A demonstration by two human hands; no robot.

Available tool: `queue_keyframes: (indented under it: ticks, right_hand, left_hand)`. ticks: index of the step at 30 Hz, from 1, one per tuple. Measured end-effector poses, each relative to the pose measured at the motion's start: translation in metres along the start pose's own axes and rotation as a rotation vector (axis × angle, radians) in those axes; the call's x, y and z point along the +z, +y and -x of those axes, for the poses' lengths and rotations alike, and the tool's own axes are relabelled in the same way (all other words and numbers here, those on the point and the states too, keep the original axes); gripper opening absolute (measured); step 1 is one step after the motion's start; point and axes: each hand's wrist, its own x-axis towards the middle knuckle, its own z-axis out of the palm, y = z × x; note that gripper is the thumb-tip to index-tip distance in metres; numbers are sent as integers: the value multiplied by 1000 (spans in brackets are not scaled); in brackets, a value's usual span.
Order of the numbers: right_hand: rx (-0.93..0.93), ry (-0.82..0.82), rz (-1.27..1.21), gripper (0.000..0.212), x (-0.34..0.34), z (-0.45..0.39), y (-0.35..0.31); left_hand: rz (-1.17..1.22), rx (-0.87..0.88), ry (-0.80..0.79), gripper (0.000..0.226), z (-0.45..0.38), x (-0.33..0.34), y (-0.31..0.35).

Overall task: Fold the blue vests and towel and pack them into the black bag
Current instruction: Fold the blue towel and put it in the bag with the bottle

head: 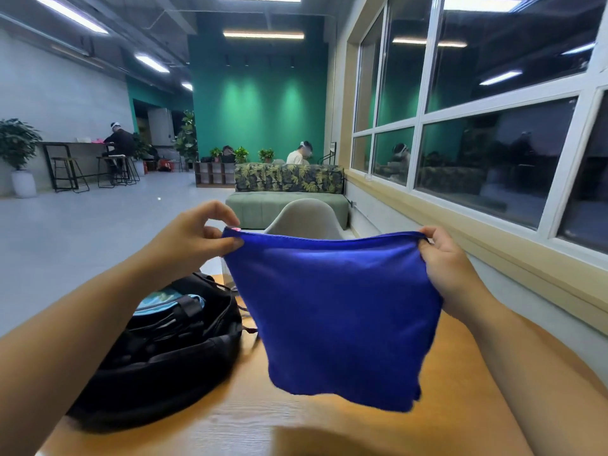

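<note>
- The wooden desk (296,426) fills the bottom of the view; its near strip below the cloth carries nothing, and its right edge runs close beside the wall under the windows (477,126).
- A blue towel (332,311) hangs in the air above the desk, folded, its top edge stretched almost level and its lower edge dangling free just over the wood.
- The left hand (194,238) pinches the towel's top left corner between thumb and fingers; the right hand (444,258) grips the top right corner, fingers curled over the hem.
- The black bag (164,347) lies on the desk's left part, below the left forearm, its mouth gaping upward with something pale blue (164,299) inside; the towel's left edge hangs just beside it.
- Past the desk's far edge stands a grey chair (304,215), then a green sofa (286,202).
- To the left, wide bare floor (82,225) stretches away to stools and seated people.
</note>
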Motion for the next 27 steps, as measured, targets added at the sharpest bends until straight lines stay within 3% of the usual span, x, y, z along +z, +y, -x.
queue_keyframes:
  ticks: [3, 5, 10, 14, 18, 23, 27]
  right_hand:
    - [207, -107, -116, 16, -6, -1, -4]
    - [280, -159, -105, 17, -5, -3, 3]
    - [384, -202, 40, 22, 11, -9, 42]
    - [299, -220, 314, 22, 26, -18, 78]
    - [263, -200, 412, 12, 38, -30, 100]
    - [393, -123, 203, 15, 52, -47, 119]
    - [376, -128, 155, 11, 60, -54, 134]
  left_hand:
    - [193, -53, -90, 34, -1, -2, 4]
    - [169, -96, -148, 38, -5, 1, -2]
    - [-225, -262, -349, 35, -17, 25, -49]
    - [-430, -290, -413, 29, -22, 51, -86]
    - [-491, -307, -399, 20, -31, 70, -111]
    - [-303, -475, -225, 12, -44, 86, -135]
    - [-132, -562, -90, 9, -49, 95, -150]
